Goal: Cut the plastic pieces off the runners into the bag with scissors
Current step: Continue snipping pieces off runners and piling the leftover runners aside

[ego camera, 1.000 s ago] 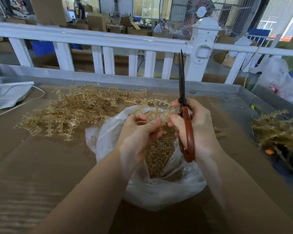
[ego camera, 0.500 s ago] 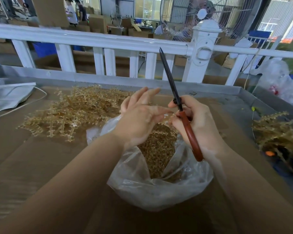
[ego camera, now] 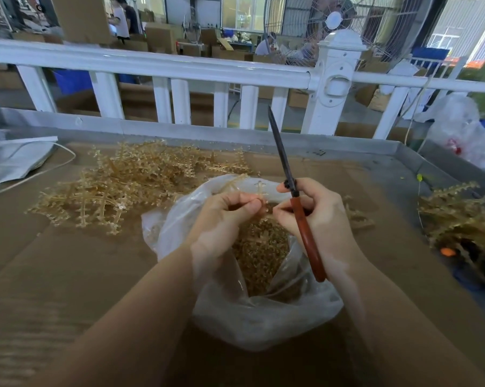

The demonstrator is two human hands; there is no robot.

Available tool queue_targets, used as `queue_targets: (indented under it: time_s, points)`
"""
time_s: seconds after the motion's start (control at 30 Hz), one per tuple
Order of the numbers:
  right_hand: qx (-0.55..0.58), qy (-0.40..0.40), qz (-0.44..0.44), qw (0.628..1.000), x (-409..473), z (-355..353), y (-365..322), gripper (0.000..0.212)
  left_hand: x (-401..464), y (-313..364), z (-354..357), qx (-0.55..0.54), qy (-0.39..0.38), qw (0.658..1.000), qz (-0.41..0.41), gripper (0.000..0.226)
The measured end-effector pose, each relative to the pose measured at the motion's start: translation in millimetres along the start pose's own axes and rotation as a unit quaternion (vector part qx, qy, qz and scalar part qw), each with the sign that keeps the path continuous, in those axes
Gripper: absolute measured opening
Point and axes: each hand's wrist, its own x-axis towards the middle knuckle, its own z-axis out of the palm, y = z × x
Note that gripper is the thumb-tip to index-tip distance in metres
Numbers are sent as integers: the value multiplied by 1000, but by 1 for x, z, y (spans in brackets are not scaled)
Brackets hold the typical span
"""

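Observation:
A clear plastic bag stands open on the cardboard-covered table, partly filled with small tan plastic pieces. Over its mouth my left hand pinches a small pale runner between thumb and fingers. My right hand grips the scissors by their red-brown handles, with the dark blades closed and pointing up and away. Its fingertips come close to the runner. A heap of tan runners lies behind the bag to the left.
A second pile of tan runners sits at the right edge over a dark bin. Grey bags and a white cord lie at the far left. A raised metal rim and a white railing bound the table's far side.
My left hand has dropped from in front of the scissors and curled its fingers onto a small runner. The scissors stay upright in my right hand, tilted slightly left.

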Motion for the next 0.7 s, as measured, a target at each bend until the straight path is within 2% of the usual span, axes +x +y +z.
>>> queue_targets:
  time_s: [0.1,0.17,0.3,0.43,0.57,0.7]
  points:
    - [-17,-8,14,1000,-4,3,3,38,1,-6,2,-84,20,996,-32,28]
    - [9,-2,27,1000,-5,5,3,42,1,-9,3,-133,20,990,-49,20]
    - [108,0,102,989,-6,6,0,35,1,-16,-1,-168,9,984,-66,23]
    - [147,-6,153,977,-4,6,-4,32,2,-22,-1,-245,-25,967,-61,7]
    - [116,-11,160,980,-4,6,-3,30,3,-29,-2,-280,-27,958,-57,10]
    - [16,-31,127,991,-7,7,2,26,2,-34,1,-265,23,961,-77,7]
